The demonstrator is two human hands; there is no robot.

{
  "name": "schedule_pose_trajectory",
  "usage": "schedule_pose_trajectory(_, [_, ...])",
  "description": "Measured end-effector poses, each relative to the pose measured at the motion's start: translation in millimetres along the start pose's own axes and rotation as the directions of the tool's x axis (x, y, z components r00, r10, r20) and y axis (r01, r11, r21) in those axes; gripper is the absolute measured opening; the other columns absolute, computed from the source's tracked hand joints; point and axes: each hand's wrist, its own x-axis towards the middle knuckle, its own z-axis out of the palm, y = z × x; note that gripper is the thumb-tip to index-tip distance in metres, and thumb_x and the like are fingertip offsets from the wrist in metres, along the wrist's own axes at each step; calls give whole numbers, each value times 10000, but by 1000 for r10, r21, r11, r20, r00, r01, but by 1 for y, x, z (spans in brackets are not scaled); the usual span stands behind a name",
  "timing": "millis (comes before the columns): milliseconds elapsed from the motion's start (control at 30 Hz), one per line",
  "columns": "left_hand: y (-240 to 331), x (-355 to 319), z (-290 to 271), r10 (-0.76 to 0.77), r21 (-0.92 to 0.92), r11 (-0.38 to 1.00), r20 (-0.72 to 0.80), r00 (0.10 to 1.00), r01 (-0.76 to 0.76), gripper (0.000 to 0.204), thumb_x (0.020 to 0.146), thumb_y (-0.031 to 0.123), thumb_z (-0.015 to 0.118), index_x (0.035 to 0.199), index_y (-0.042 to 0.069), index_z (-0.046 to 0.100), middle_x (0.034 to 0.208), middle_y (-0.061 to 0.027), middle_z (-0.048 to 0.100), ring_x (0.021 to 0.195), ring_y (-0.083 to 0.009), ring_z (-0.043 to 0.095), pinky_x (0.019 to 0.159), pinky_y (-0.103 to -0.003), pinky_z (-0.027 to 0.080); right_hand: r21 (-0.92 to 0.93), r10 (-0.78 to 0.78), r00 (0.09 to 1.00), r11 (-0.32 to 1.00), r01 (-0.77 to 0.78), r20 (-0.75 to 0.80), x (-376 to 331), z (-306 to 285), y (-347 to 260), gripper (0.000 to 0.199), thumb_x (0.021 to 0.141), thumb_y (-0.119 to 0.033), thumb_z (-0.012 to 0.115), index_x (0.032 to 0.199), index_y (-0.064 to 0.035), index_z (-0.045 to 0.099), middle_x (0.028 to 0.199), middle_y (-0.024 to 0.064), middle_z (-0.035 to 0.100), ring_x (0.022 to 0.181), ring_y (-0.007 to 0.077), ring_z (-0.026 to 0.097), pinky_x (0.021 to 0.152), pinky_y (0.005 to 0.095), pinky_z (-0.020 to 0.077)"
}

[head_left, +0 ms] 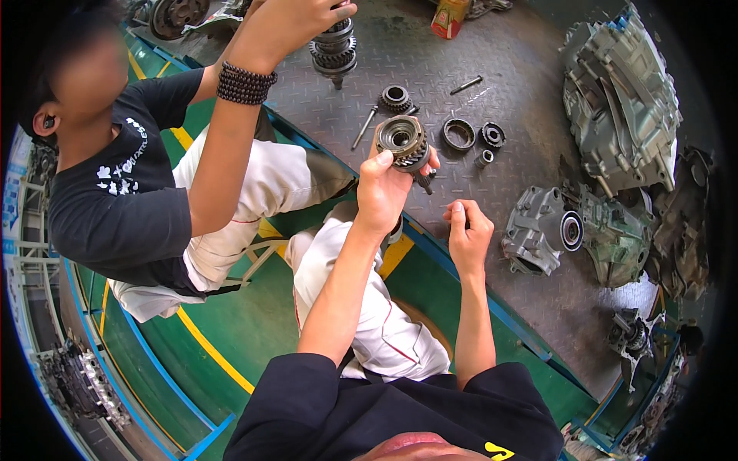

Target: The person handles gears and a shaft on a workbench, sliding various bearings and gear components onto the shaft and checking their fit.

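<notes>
My left hand [387,188] is closed around a gear shaft [403,140], held up over the table's near edge. Its round, ringed end faces me, with toothed gears below and a thin shaft end pointing down. To the right of it, my right hand [470,237] is raised apart from the shaft, its fingers curled and thumb pressed against them; whatever they hold, if anything, is hidden. Beyond my hands lie a loose gear [395,97], a dark ring [459,134], a small toothed hub [493,135] and a short metal sleeve [483,158].
At my left a co-worker's hand [296,27] holds another gear shaft [334,54]. On the steel table [523,77] lie a rod [364,127] and a bolt [466,84]. A large gearbox housing [619,100] and smaller castings [533,234] stand at right. A red-yellow can [449,18] is at the back.
</notes>
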Motion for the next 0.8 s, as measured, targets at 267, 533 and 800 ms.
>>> schedule_pose_trajectory(267, [0, -1, 5, 34, 77, 996, 22, 999, -36, 586, 911, 360, 567, 1388, 27, 493, 1088, -140, 630, 967, -256, 645, 870, -371, 503, -1, -23, 999, 1000, 23, -30, 0, 0, 0, 118, 1006, -85, 631, 964, 6, 695, 778, 118, 707, 690, 201, 686, 657, 331, 535])
schedule_pose_trajectory(533, [21, 3, -3, 211, 64, 977, -189, 959, -202, 686, 984, 576, 530, 1361, 3, 552, 965, -182, 627, 853, -258, 531, 844, -429, 447, 11, 71, 996, 997, -71, 48, 1, -7, 0, 118, 997, -70, 613, 934, 13, 669, 738, 105, 645, 643, 205, 615, 638, 330, 500])
schedule_pose_trajectory(800, [35, 8, -27, 318, 224, 941, -334, 887, -253, 578, 1015, 533, 463, 1197, -2, 584, 1001, -211, 677, 899, -283, 598, 795, -412, 468, -178, -187, 982, 966, 187, 19, 10, 21, -14, 185, 883, -9, 627, 1061, 2, 675, 1009, 154, 689, 967, 333, 668, 855, 420, 553])
